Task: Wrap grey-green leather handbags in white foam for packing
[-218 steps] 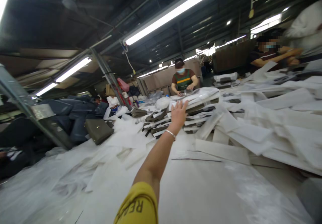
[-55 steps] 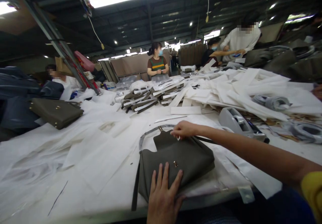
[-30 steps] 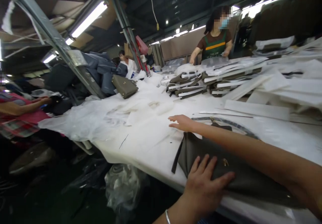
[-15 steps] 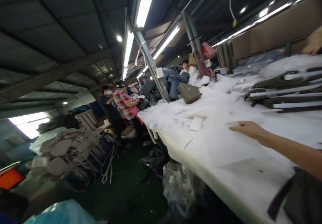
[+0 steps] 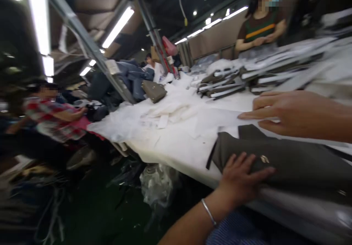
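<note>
A dark olive handbag (image 5: 302,164) with a small gold clasp (image 5: 264,158) lies flat at the near edge of the white-covered table (image 5: 176,142). My left hand (image 5: 242,180), a thin bracelet on its wrist, presses down on the bag's near left end with fingers spread. My right hand (image 5: 291,114) reaches in from the right just beyond the bag. Its fingers are stretched out over a white sheet (image 5: 214,120) that lies against the bag's far edge. The view is blurred by motion.
Stacked flat grey and white bags (image 5: 228,83) sit farther back, and another olive bag (image 5: 154,90) lies at the far left. A masked person in a striped top (image 5: 260,28) stands across the table. A person in plaid (image 5: 52,114) works at left. Crumpled plastic (image 5: 159,182) hangs below the edge.
The view has swung back right from the aisle to the table. My left hand and the olive bag are in view again, and my right hand has drawn nearer, beside the bag.
</note>
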Motion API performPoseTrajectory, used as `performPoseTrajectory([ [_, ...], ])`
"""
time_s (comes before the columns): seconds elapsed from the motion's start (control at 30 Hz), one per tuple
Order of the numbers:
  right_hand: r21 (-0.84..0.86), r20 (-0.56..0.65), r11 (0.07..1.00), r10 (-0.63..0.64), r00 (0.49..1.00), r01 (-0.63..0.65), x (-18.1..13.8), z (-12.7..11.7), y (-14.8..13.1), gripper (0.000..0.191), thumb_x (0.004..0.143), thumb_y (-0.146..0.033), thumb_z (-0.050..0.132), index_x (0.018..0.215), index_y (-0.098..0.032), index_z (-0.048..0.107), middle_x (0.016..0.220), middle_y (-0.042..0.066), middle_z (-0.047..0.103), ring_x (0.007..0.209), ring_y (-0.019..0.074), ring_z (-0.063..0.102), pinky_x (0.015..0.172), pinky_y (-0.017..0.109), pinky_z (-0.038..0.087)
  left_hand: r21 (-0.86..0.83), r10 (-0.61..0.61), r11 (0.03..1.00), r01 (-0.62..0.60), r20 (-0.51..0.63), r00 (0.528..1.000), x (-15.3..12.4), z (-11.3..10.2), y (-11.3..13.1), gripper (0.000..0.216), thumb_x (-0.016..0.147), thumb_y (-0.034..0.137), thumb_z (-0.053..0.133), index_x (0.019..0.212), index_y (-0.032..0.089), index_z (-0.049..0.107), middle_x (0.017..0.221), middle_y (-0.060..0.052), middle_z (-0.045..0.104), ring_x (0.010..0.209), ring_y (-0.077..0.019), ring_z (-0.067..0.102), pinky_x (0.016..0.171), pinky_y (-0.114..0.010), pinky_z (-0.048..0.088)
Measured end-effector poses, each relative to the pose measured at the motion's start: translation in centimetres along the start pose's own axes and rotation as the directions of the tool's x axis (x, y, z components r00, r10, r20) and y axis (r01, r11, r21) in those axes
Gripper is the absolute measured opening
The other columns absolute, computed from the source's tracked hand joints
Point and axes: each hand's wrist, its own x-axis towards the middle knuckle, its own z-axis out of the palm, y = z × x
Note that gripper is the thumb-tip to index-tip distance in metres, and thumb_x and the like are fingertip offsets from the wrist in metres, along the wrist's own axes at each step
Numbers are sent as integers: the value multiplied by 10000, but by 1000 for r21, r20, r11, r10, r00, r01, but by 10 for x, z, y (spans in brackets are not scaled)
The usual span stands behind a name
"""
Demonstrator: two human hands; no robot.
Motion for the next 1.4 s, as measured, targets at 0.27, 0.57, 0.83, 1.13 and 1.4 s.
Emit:
performPoseTrajectory([
  [0.27, -15, 552, 985, 151, 820, -172, -85, 24, -58, 282, 859, -265, 604, 1109, -235, 731, 837, 87, 620, 840, 256, 587, 729, 374, 470, -247, -38, 969, 31, -24, 999, 0, 6, -3, 525, 935, 435, 576, 1442, 392, 447, 1233, -67, 667, 1116, -249, 638, 950, -427, 535],
  [0.57, 197, 598, 867, 264, 757, -458, -110, 40, -45, 480, 1001, -488, 392, 1335, -231, 621, 1410, 116, 551, 1228, 284, 558, 1040, 440, 434, -237, -24, 971, 2, -88, 996, -2, 17, -3, 518, 933, 354, 590, 1437, 337, 471, 1393, -60, 591, 1261, -277, 559, 1092, -474, 452],
  [0.83, -71, 482, 958, 277, 831, -279, -152, 60, -44, 570, 995, -506, 412, 1533, -347, 312, 1554, 45, 403, 1415, 348, 367, 1115, 586, 290, -241, -9, 970, 11, 9, 1000, -1, 12, -2, 450, 953, 364, 549, 1401, 364, 509, 1124, -60, 731, 1059, -272, 673, 1017, -501, 512],
  [1.13, -42, 496, 965, 247, 833, -261, -155, 62, -50, 566, 1010, -482, 398, 1545, -369, 254, 1585, 33, 343, 1439, 330, 329, 1133, 587, 251, -145, 7, 989, -7, 3, 1000, -6, 9, 0, 397, 943, 307, 561, 1339, 315, 565, 1220, -75, 699, 1086, -282, 669, 907, -430, 584],
  [1.4, -54, 447, 968, 244, 860, -246, -159, 67, -52, 539, 1011, -464, 402, 1530, -346, 313, 1578, 53, 360, 1421, 339, 359, 1127, 609, 251, -395, 13, 917, -52, -100, 995, 20, -64, 17, 238, 1005, 283, 446, 1126, 227, 642, 958, -22, 748, 824, -146, 709, 758, -264, 596],
])
